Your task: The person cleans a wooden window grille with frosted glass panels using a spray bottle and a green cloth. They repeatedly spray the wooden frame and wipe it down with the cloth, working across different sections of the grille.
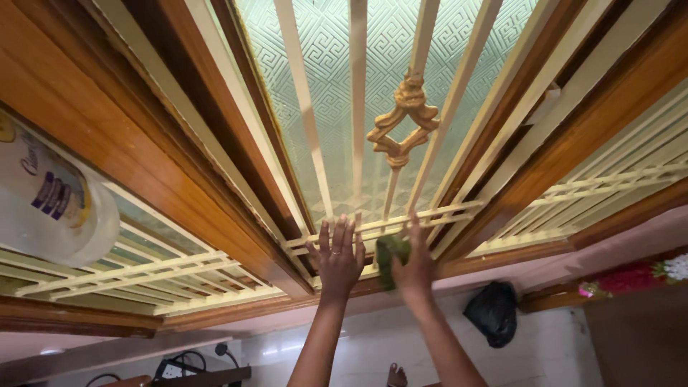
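On the window grille (401,218), right hand (416,266) presses green cloth (390,256).

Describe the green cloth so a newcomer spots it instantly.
Find the wooden-framed window with cream metal bars over patterned glass. Follow the centre panel to its lowest crossbars, where two hands reach in. The green cloth is bunched under the right hand; it is the only green thing there, and the left hand is bare.
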